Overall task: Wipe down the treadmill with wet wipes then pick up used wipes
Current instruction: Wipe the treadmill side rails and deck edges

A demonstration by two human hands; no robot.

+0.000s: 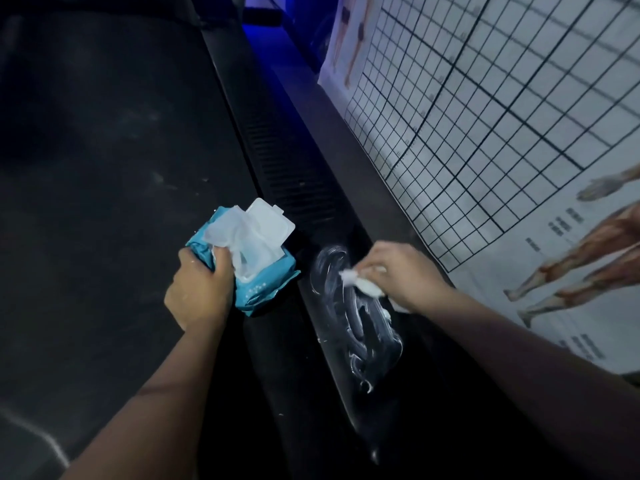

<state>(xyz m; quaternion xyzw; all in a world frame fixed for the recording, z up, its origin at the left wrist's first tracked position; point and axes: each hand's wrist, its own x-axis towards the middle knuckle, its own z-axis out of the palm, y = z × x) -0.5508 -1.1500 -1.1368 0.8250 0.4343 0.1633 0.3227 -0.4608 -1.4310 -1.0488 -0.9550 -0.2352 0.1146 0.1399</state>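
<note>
The treadmill's dark belt [114, 174] fills the left. Its black right side rail [311, 188] runs diagonally down the middle. My left hand [199, 289] grips a teal pack of wet wipes [258, 271], with its white lid flipped open and a wipe sticking out. My right hand [398, 275] pinches a crumpled white wet wipe [360, 282] against the rail. White wet smears [349, 317] streak the rail just below and left of that hand.
A large poster [502, 116] with a black grid and drawings of legs hangs along the right, close beside the rail. Blue light glows at the far end of the rail. A pale line crosses the bottom left corner.
</note>
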